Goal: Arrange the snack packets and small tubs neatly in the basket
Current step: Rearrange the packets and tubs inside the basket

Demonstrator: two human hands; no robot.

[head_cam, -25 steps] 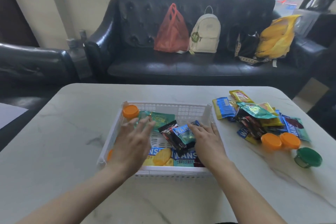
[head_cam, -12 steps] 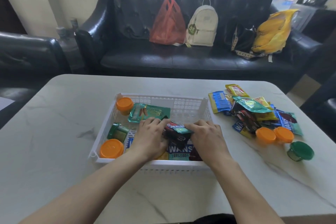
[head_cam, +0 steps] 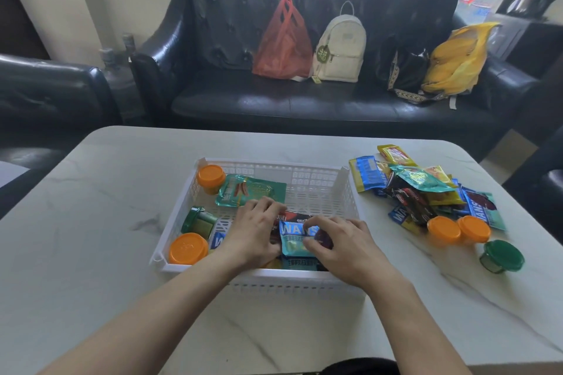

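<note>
**Both hands on packets inside basket**

Head view: white basket point(head_cam: 313, 179) sits mid-table point(head_cam: 91, 253), used as landmark. Inside basket, near-centre: left hand point(head_cam: 256, 234) lies over a dark packet point(head_cam: 292, 218), fingers bent down onto it; whether it actually grips, cannot tell. Right hand point(head_cam: 344, 248) just right of it, fingers curled, pinching the blue packet point(head_cam: 294, 239) at its right edge. More packets under both hands, mostly hidden. Teal packet point(head_cam: 253, 190) flat in basket's far-left part. Orange-lid tub point(head_cam: 211, 178) in basket's far-left corner, second orange-lid tub point(head_cam: 188, 248) in near-left corner, green-lid tub point(head_cam: 198, 219) on its side between them along left wall. Basket's far-right part bare mesh.

Right of basket, on table: loose packet pile point(head_cam: 420, 189), blue, yellow, teal, dark wrappers overlapping. Two orange tubs point(head_cam: 458, 230) touching each other at pile's near edge. Green tub point(head_cam: 502, 256) tilted, farther right of basket, apart from the orange ones.

Beyond basket: black sofa point(head_cam: 304, 100) with red bag point(head_cam: 283, 42), white backpack point(head_cam: 341, 49), yellow bag point(head_cam: 457, 61).
</note>
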